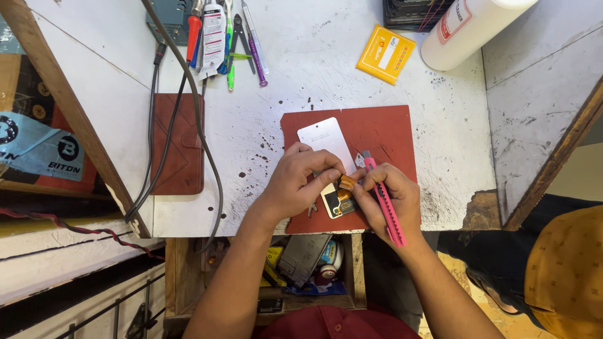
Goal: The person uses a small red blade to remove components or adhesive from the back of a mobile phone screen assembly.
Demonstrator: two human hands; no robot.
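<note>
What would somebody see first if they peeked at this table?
Probably the two hands in the middle: the right hand holds a pink utility knife while the left hand pinches a small flat part on a dark red mat. After that, the yellow packet and big white bottle at the far right, and the brown case lying under cables on the left.

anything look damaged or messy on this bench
Yes. The white tabletop is scratched and spotted with dark stains, and its front right corner is chipped to bare wood. The red mat has a ragged left edge. Tools lie in a loose heap at the back.
</note>
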